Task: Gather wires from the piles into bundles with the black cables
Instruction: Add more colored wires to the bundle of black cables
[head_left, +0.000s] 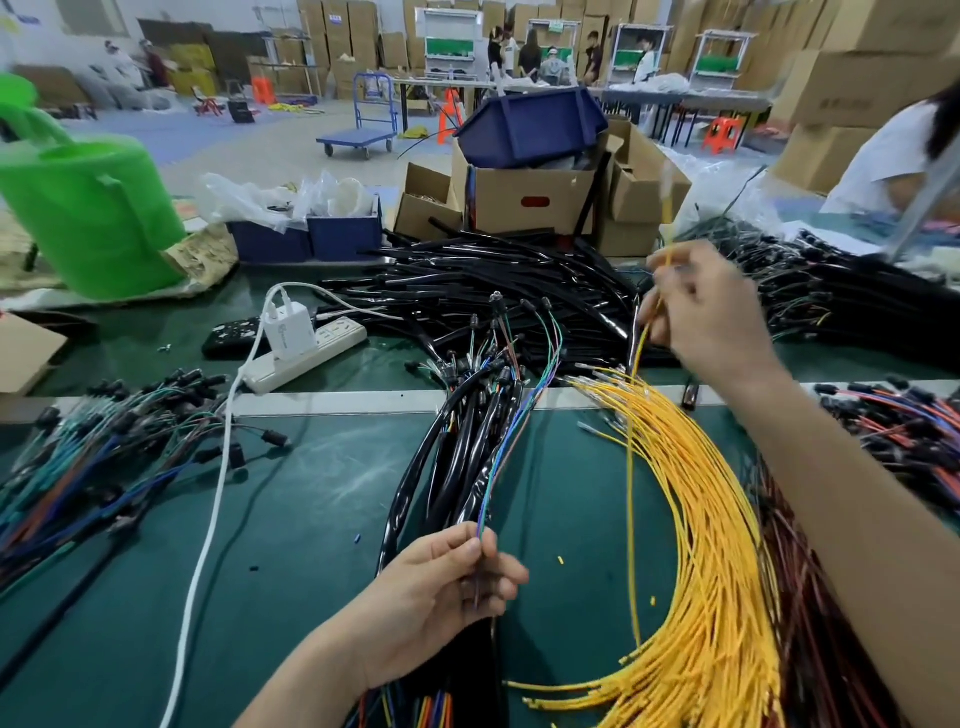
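Warehouse bench, green mat (311, 519). L hand (441, 587) near centre, pinching thin coloured wires (483, 519); black cables (457, 467) just beyond. R hand (711, 317) far right, pinching one yellow wire (629, 493) lifted off yellow pile (717, 519). Bundle prob. part-gathered; big piles left, so much to go.

Black cable bundle (457, 457) lies dead centre, running toward 6 o'clock, connector ends fanned at its far end. Thin green-blue wires (521, 415) lie along its 3 o'clock side. Loose black cable heap (493, 280) at 12. Yellow wire pile (717, 545) curves through 5. Single yellow wire (630, 467) is lifted near-vertical off it. Mixed-colour wire pile (78, 457) at 9, red-blue wire pile (904, 431) at 3, dark red wires (810, 623) at 4.
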